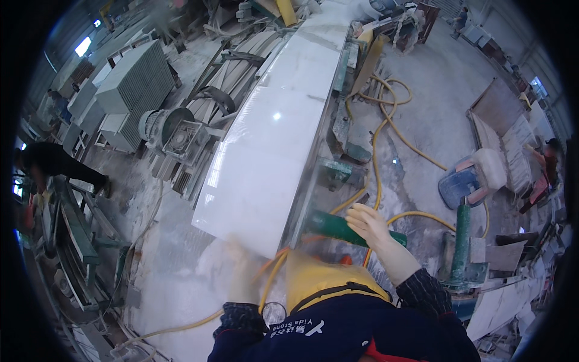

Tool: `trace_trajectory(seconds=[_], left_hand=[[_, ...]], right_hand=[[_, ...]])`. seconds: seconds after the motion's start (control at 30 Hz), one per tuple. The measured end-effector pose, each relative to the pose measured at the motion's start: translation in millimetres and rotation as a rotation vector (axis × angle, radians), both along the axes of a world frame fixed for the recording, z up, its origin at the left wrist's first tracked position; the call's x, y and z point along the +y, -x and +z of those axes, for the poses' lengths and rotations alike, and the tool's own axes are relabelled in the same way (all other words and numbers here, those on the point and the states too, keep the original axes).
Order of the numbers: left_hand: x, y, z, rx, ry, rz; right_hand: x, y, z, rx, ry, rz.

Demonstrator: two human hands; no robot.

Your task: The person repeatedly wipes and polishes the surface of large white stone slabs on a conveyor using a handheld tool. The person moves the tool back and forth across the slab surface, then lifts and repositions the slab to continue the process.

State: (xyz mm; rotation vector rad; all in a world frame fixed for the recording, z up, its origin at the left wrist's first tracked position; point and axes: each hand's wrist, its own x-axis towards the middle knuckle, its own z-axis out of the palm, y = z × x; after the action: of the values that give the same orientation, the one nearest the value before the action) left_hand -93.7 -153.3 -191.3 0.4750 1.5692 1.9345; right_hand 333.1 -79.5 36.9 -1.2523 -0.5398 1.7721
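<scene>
A long, polished white stone slab (265, 139) stretches away from me on a roller-like machine bed, reflecting the lights. My left hand (241, 262), in a pale glove, is at the slab's near edge. Motion smears its fingers, so whether they touch the slab cannot be made out. My right hand (369, 226), in a cream glove, is raised off the slab to the right, above a green cylinder (329, 227). Its fingers are stretched out and hold nothing visible. A yellow apron (325, 277) covers my front.
A yellow hose (386, 120) loops over the floor on the right, near a blue and white container (467, 181). A green post (461, 241) stands at right. A motor (169, 127) and stacked slabs (136, 90) are at left. A bent-over person (63, 163) is far left.
</scene>
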Motion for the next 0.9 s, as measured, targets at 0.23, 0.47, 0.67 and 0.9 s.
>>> trace_trajectory(seconds=[0.23,0.47,0.67,0.9], left_hand=[[14.7,-37.2,-89.1,0.498,0.011,-0.391],[1.4,-27.4,-57.2,0.498,0.118,-0.404],[-39.7,-53.3,133.0,-0.521,0.307,-0.034],[-36.2,-115.5,232.4,-0.2,0.225,-0.349]], right_hand=[[67.8,131.4,10.3,0.031,-0.016,0.092],[88.9,174.3,13.1,0.014,0.078,0.415],[52.6,174.9,74.0,-0.329,-0.175,0.649],[-49.6,69.2,116.1,-0.476,-0.422,0.417]])
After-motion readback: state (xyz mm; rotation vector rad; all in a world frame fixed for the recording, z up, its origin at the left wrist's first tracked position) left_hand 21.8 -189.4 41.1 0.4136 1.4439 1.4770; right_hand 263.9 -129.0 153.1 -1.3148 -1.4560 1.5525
